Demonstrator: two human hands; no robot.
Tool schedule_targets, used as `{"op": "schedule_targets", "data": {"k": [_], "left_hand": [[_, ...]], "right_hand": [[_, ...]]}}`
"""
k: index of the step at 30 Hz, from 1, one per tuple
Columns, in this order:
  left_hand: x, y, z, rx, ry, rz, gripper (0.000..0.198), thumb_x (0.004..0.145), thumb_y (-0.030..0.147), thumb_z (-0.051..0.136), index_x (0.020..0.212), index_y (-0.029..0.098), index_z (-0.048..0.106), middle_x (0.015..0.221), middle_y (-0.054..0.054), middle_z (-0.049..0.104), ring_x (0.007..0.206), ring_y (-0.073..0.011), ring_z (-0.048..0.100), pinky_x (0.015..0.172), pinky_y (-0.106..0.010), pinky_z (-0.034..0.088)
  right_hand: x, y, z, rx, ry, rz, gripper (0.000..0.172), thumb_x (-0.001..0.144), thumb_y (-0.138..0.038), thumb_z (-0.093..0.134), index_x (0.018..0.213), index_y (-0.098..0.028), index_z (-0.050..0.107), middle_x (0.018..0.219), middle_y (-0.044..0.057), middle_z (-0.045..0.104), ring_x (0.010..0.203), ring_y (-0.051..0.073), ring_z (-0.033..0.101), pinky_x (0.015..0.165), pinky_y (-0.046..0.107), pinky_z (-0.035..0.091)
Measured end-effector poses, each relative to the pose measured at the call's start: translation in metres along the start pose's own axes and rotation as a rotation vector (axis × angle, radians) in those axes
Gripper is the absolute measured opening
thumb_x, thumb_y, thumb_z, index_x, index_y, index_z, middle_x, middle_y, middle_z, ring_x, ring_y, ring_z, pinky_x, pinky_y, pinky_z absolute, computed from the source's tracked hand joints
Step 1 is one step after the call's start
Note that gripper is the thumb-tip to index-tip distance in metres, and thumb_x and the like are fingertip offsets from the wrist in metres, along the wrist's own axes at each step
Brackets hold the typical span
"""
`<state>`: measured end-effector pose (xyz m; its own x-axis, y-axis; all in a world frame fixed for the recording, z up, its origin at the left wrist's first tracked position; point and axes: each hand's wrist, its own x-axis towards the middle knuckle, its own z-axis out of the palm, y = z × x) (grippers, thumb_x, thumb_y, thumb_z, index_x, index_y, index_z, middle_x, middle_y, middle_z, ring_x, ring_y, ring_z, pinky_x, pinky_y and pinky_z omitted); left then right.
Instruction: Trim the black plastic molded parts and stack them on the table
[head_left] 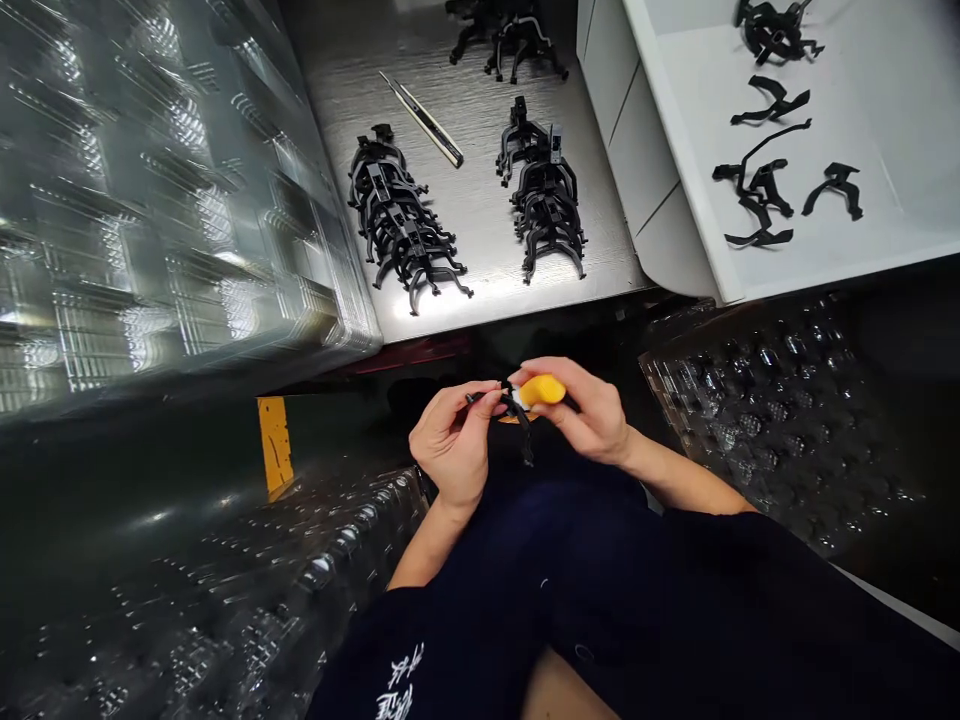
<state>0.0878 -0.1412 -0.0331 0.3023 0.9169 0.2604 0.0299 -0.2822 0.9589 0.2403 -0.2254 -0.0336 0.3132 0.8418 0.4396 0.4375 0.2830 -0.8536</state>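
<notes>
Low in the middle of the view, in front of my body, my left hand (454,432) pinches a black branched plastic part (524,434) between thumb and fingers. My right hand (592,410) is closed round a tool with a yellow handle (543,389) and a whitish collar. The tool's working end meets the black part between my two hands; its tip is hidden, so its exact kind does not show. Beyond my hands, similar black parts stand nested in a left row (409,225) and a right row (551,200) on the metal tabletop (480,290).
A slim metal craft knife (424,120) lies between the rows. More black parts (517,40) sit farther back. At right, a white tray (862,250) holds loose black pieces (763,190). Stacked clear plastic trays (150,180) rise at left; others (772,420) stand lower right.
</notes>
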Motion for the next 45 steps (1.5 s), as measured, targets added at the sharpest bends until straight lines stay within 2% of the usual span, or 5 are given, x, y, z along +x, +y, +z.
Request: {"op": "schedule_targets", "data": {"k": [10, 23, 29, 39, 45], "left_hand": [[0.002, -0.001, -0.008, 0.320, -0.145, 0.634, 0.033, 0.085, 0.000, 0.073, 0.112, 0.019, 0.073, 0.095, -0.002, 0.080, 0.078, -0.0138, 0.076, 0.073, -0.021, 0.062], [0.007, 0.001, -0.019, 0.353, -0.364, 0.847, 0.039, 0.090, 0.003, 0.063, 0.123, 0.023, 0.070, 0.103, -0.005, 0.080, 0.090, -0.0217, 0.079, 0.075, -0.026, 0.067], [0.005, -0.001, -0.007, 0.348, -0.117, 0.610, 0.027, 0.086, 0.006, 0.074, 0.109, 0.021, 0.074, 0.092, -0.002, 0.080, 0.075, -0.0150, 0.076, 0.070, -0.022, 0.063], [0.003, -0.004, 0.005, 0.163, 0.008, 0.182, 0.003, 0.093, 0.019, 0.072, 0.093, 0.020, 0.074, 0.083, 0.002, 0.073, 0.069, -0.0104, 0.072, 0.062, -0.021, 0.061], [0.002, -0.005, 0.011, -0.014, 0.099, -0.115, 0.022, 0.091, 0.039, 0.074, 0.087, 0.017, 0.073, 0.081, 0.000, 0.071, 0.067, -0.0127, 0.073, 0.059, -0.022, 0.064]], "right_hand": [[0.006, 0.007, -0.012, -0.189, -0.103, -0.094, 0.032, 0.103, -0.021, 0.054, 0.134, -0.018, 0.058, 0.116, 0.013, 0.075, 0.109, 0.024, 0.072, 0.095, 0.041, 0.063], [0.017, 0.012, -0.021, -0.165, -0.209, -0.074, 0.032, 0.104, -0.024, 0.052, 0.135, -0.019, 0.058, 0.117, 0.012, 0.074, 0.110, 0.023, 0.070, 0.097, 0.039, 0.061], [0.015, 0.017, -0.015, -0.218, -0.111, -0.075, 0.029, 0.104, -0.023, 0.053, 0.131, -0.019, 0.059, 0.114, 0.012, 0.075, 0.107, 0.024, 0.071, 0.094, 0.040, 0.062], [0.005, 0.020, -0.007, -0.203, -0.042, -0.063, 0.027, 0.102, -0.024, 0.054, 0.128, -0.019, 0.061, 0.113, 0.012, 0.076, 0.108, 0.025, 0.072, 0.095, 0.043, 0.062], [0.007, 0.019, -0.011, -0.222, 0.059, 0.083, 0.027, 0.102, -0.026, 0.055, 0.128, -0.021, 0.060, 0.113, 0.011, 0.076, 0.103, 0.024, 0.073, 0.095, 0.042, 0.062]]}}
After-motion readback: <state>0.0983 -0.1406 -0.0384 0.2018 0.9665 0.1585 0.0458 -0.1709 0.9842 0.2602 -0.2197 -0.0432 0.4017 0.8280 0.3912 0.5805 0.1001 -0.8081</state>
